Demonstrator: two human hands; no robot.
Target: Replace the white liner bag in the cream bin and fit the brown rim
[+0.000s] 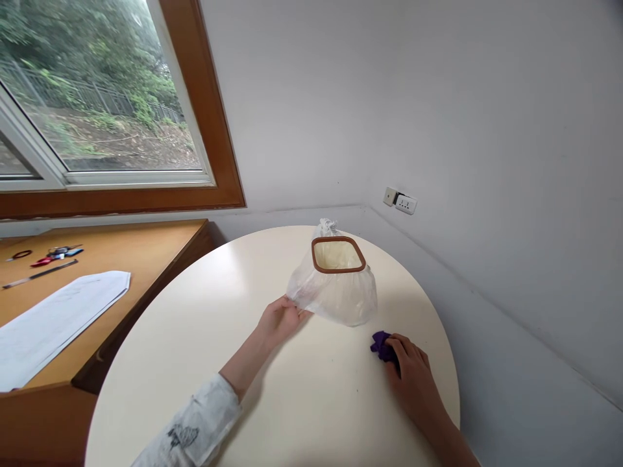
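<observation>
left hand (280, 320) gripping bag (335, 299), right (413, 373) on cloth (380, 344)

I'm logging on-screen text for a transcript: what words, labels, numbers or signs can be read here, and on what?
No text can be read anywhere.
Paper sheets on the desk: faint print, too blurred to read.
Sleeve: dark printed graphic, no letters legible.
Wall socket: no marking legible.
Bin and purple wad: no label shows.
</observation>
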